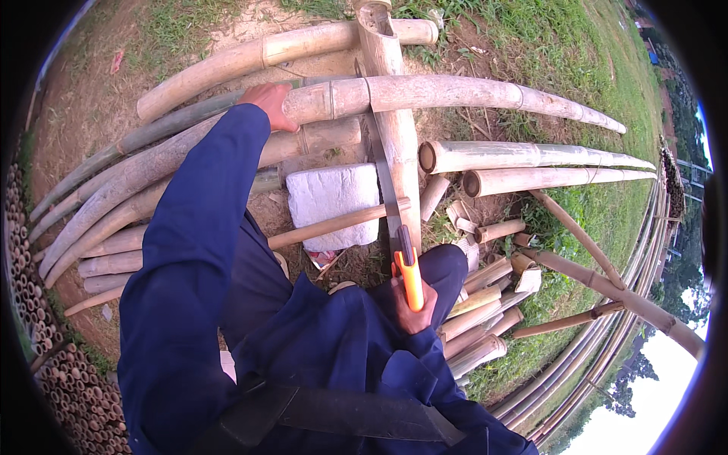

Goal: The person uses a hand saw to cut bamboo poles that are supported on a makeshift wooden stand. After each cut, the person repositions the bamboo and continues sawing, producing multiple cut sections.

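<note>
Left hand [267, 104] clenched over a long pale bamboo pole [455, 92] that lies crosswise, running from left to far right. The grip sits near a node on the left part of the pole; the blue sleeve [201, 227] reaches up to it from the near edge.

Right hand [412, 307] clenched around the orange handle [410, 279] of a hand saw [383, 171]. The saw's thin blade runs away from the hand toward the far side, and its far end meets the crosswise pole just right of the left hand. Whether the teeth are in the wood cannot be told.

An upright-looking thick bamboo post [394, 129] runs near to far just right of the blade, passing under the held pole. A white stone block [332, 205] sits on the ground left of the blade, with a thinner wooden stick [334, 225] lying across its near edge.

More long bamboo poles [114, 197] are stacked to the left, curving under the sleeve. Two cut poles [531, 168] with open hollow ends lie to the right, pointing right. Short bamboo offcuts [485, 303] are heaped near the right knee. Thin long bamboo canes [607, 356] run along the grass [599, 68] at the right. A stack of small hollow cane ends [45, 334] shows at the left rim.

A dark broad blade [356, 413] hangs at the waist, near edge.
</note>
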`<move>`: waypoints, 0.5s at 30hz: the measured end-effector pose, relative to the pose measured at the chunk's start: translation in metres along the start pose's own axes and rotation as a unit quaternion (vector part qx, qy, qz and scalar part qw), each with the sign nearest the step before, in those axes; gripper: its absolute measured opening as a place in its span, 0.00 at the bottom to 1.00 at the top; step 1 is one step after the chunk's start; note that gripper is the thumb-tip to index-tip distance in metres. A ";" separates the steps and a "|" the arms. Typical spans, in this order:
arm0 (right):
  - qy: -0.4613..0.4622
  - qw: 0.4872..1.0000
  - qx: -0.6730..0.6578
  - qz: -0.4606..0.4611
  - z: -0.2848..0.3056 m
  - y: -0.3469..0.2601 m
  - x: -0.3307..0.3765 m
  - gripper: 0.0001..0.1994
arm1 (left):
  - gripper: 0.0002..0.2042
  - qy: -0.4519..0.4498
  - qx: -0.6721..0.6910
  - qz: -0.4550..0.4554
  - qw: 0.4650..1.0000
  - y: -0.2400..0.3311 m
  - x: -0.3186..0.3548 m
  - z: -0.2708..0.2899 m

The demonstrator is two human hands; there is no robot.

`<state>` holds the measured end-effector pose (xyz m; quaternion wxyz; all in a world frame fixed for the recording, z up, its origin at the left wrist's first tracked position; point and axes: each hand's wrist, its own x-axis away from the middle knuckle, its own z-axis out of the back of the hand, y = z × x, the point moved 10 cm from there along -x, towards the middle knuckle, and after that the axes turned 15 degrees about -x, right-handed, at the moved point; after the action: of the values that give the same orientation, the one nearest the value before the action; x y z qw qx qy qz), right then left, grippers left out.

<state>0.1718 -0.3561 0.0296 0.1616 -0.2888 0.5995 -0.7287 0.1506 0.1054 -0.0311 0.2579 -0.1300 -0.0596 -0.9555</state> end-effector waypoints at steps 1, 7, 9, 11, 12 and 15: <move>0.005 1.000 -0.002 -0.002 -0.011 0.005 -0.027 0.10 | 0.41 -0.001 0.003 -0.007 1.000 0.004 -0.003 0.001; -0.046 0.997 -0.049 0.026 -0.069 -0.004 -0.150 0.10 | 0.44 -0.018 0.021 -0.014 1.000 0.010 -0.004 0.009; -0.040 0.999 0.016 -0.009 -0.048 0.002 -0.095 0.11 | 0.45 -0.031 0.027 0.003 0.999 -0.003 -0.003 0.005; -0.011 0.999 -0.015 -0.048 -0.011 0.005 -0.017 0.15 | 0.45 -0.039 0.012 0.010 0.999 -0.004 0.001 -0.003; 0.005 0.999 -0.033 -0.021 0.001 -0.002 0.014 0.15 | 0.45 -0.040 0.005 0.014 0.999 -0.005 0.000 -0.002; 0.016 0.999 -0.025 -0.011 0.004 0.000 0.005 0.14 | 0.45 -0.053 -0.008 0.008 0.999 0.003 -0.002 0.000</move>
<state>0.1701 -0.3626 0.0313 0.1365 -0.2872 0.6169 -0.7199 0.1533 0.1041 -0.0313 0.2613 -0.1826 -0.0643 -0.9456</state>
